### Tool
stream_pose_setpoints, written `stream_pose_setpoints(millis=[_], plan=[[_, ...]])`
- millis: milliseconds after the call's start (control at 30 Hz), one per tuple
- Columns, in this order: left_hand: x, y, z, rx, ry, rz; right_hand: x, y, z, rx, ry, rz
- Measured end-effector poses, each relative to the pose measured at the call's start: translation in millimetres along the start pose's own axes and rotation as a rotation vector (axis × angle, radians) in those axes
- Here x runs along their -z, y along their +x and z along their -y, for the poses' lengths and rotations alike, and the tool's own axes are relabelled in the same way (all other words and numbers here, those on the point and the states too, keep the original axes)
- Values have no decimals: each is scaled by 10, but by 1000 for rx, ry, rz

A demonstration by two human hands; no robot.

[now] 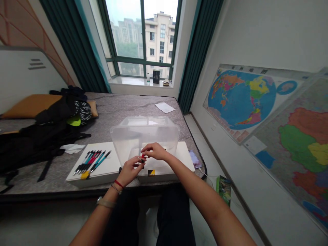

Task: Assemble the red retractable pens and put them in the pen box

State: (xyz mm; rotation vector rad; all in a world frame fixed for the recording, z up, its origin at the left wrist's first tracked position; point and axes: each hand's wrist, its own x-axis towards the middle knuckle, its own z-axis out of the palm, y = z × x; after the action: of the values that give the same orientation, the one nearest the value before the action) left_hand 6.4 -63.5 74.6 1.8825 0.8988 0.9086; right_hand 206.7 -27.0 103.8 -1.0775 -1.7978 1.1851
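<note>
My left hand (132, 167) is closed, its fingertips pinching a small black piece (142, 161). Just above it, my right hand (155, 151) bends down with its fingertips on a small red piece (143, 156). The two sets of fingertips almost meet, and the pieces are too small to name. Behind the hands a clear plastic box (123, 136) stands on white boxes. To the left, several pens (93, 160) in black, red and blue lie side by side on a white box (109, 169).
A black backpack (28, 143) and a tan cushion (38, 104) lie at the left of the grey mattress (107, 106). White tissue (73, 148) is beside the pens. A white paper sheet (165, 107) lies farther back. A phone-like item (194, 159) with a cable rests at the right edge.
</note>
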Motion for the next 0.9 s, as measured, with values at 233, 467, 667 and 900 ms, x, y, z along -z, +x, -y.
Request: stream_pose_setpoints(millis=[233, 467, 667, 900], plan=[[-61, -15, 37, 32, 16, -20, -77, -201, -111, 27, 9, -44], [-84, 97, 185, 31, -27, 13, -286, -305, -318, 15, -19, -253], [20, 385, 484, 133, -128, -157, -446, -287, -601, -123, -311, -470], [174, 335, 306, 138, -118, -157, -460, -279, -767, -174, -470, -341]])
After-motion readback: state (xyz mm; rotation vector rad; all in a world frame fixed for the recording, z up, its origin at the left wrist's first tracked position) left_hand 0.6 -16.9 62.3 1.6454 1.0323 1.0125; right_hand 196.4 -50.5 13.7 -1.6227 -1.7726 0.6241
